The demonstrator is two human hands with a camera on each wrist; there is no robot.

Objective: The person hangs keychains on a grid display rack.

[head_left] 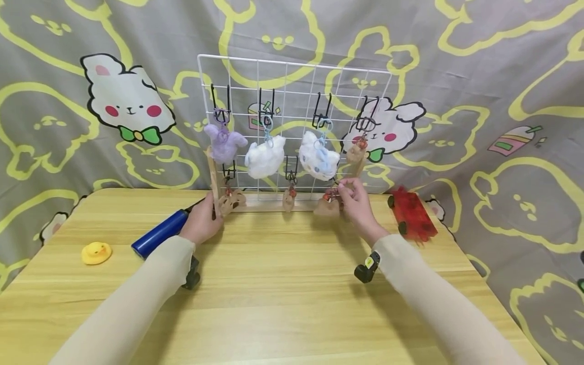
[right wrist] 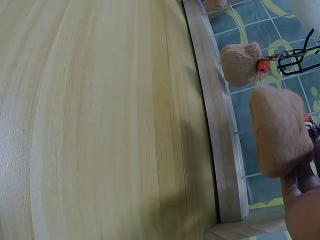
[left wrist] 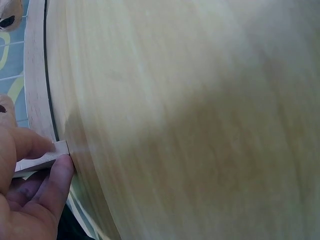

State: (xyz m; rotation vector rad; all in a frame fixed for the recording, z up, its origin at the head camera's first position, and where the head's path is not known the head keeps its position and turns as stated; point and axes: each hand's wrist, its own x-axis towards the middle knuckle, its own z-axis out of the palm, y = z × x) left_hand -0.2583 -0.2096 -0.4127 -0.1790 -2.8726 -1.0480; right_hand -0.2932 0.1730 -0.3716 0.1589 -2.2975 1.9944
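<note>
A white wire grid rack in a wooden stand stands at the back of the table. My left hand grips the stand's left end; the left wrist view shows thumb and fingers pinching a wooden piece. At the lower right my right hand pinches the metal fitting of a brown plush keychain. Whether its ring sits on a hook is unclear. Another brown plush keychain hangs beside it from a black hook. Above hang a purple plush and two white plushes, one left of the other.
A blue cylinder lies by my left wrist, with a yellow rubber duck further left. A translucent red object with dark round parts lies right of the rack. Patterned curtain hangs behind the table.
</note>
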